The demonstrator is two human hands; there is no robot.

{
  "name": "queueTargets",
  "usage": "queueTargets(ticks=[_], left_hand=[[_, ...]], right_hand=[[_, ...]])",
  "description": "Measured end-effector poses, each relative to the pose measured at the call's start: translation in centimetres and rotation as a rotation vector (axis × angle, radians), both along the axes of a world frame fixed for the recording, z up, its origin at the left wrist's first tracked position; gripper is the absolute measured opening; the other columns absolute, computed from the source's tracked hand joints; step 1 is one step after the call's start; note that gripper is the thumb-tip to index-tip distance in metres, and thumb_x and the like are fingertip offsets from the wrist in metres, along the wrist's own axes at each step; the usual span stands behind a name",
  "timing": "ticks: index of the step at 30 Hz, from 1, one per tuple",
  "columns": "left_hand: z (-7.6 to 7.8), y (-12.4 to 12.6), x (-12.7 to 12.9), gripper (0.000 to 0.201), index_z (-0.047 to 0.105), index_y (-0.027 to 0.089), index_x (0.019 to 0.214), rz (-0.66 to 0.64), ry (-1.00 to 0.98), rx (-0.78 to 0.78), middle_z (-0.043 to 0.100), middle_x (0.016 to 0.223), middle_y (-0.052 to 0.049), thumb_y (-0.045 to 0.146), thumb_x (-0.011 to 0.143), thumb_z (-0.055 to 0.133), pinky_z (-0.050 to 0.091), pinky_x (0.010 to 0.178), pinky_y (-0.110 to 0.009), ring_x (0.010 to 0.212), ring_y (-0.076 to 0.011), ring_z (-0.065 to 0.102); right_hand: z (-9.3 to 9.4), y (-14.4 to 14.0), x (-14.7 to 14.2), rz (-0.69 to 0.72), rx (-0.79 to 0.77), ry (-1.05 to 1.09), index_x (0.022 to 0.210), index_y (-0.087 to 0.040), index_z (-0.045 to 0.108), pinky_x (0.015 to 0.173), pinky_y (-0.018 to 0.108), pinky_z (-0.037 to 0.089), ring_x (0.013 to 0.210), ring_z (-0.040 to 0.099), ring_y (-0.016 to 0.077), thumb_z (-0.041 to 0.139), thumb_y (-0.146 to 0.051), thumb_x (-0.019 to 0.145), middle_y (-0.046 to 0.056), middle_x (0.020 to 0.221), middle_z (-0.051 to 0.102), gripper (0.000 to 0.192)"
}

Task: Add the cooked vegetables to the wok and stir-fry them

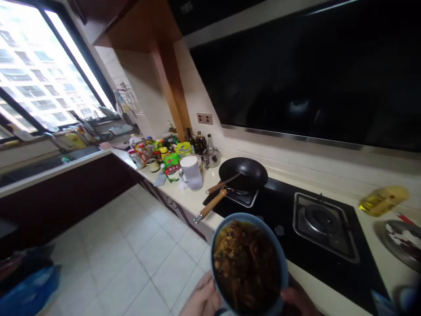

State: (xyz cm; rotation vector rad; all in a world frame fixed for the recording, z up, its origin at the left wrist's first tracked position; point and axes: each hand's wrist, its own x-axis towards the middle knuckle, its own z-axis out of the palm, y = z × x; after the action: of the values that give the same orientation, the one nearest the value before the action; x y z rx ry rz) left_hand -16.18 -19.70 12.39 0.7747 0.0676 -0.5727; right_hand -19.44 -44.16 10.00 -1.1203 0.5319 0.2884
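Both hands, left hand (201, 300) and right hand (297, 300), gripped the blue bowl (249, 263) of dark cooked food, held just in front of the black stove (296, 232), near the wok (244, 173).

Glossy black glass hob (286, 210), matt dark wok (245, 172), wooden handle (212, 204), smooth blue bowl (283, 267)

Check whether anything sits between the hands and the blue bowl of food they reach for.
Nothing visible does. The left hand and right hand both already touch the blue bowl at its lower sides, held in front of the stove's edge.
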Motion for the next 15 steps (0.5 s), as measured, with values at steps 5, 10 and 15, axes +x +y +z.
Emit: queueTargets(ticks=[5,10,15], left_hand=[[1.1,10.2,1.1,0.044,0.07,0.024,0.107,0.208,0.035,0.061,0.069,0.115,-0.008,0.043,0.067,0.073,0.036,0.105,-0.048,0.124,-0.0352,0.049],[1.4,15.0,3.8,0.033,0.075,0.019,0.088,0.399,0.081,0.024,0.074,0.099,-0.01,0.038,0.061,0.078,0.036,0.105,-0.053,0.118,-0.0378,0.053],[0.9,16.8,6.7,0.021,0.076,0.018,0.073,0.525,0.068,-0.018,0.076,0.082,-0.009,0.034,0.059,0.078,0.038,0.104,-0.052,0.111,-0.0377,0.059]], right_hand=[[3.9,10.5,6.2,0.246,0.12,-0.111,0.118,-0.02,0.056,0.044,0.023,0.043,0.052,0.054,0.0145,0.059,-0.034,0.061,-0.002,0.06,0.059,0.058],[5.8,16.2,10.7,0.44,0.118,-0.177,0.121,-0.021,0.052,0.049,0.024,0.047,0.059,0.057,0.0145,0.056,-0.03,0.067,0.0,0.074,0.062,0.055],[5.6,16.4,15.5,0.71,-0.096,-0.312,0.136,-0.02,0.038,0.055,0.029,0.049,0.074,0.064,0.021,0.056,-0.044,0.078,0.007,0.091,0.067,0.065]])
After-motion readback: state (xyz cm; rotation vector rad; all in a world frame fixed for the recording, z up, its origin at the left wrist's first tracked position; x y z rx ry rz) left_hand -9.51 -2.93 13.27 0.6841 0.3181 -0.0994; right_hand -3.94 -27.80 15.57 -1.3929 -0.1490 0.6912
